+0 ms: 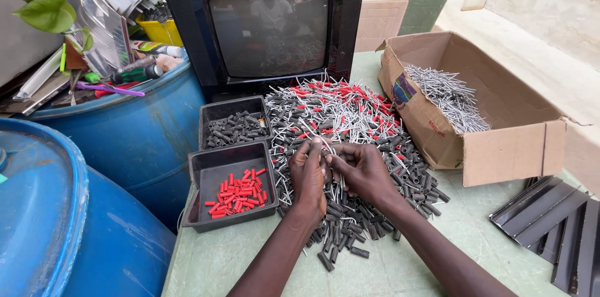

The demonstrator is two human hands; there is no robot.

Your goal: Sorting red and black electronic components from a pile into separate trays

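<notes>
- The left hand (308, 175) and the right hand (362, 171) meet over the near part of a big pile of connectors (350, 141) on the pale green table (400, 266).
- Both hands are closed on one small connector (325, 152) between them, fingertips pinching it from both sides. It is mostly hidden, so I cannot tell its colour.
- This piece lies at about 1 o'clock from the left hand and 10 o'clock from the right hand. Both are equally near. Its long axis seems to run roughly from 9 to 3 o'clock, from one hand to the other, but this is not sure.
- The pile spreads toward 12 o'clock from the hands: thin silver pins with red or dark grey sleeves, all mixed.
- At 9 o'clock from the left hand stands a black tray (201, 192) with red sleeves (239, 194).
- Beyond it, at 10 o'clock, a second black tray (215, 111) holds grey sleeves (236, 129).
- At 2 o'clock from the right hand, a cardboard box (506, 153) holds bare metal pins (447, 97).
- An old television (265, 28) stands at 12 o'clock behind the pile.
</notes>
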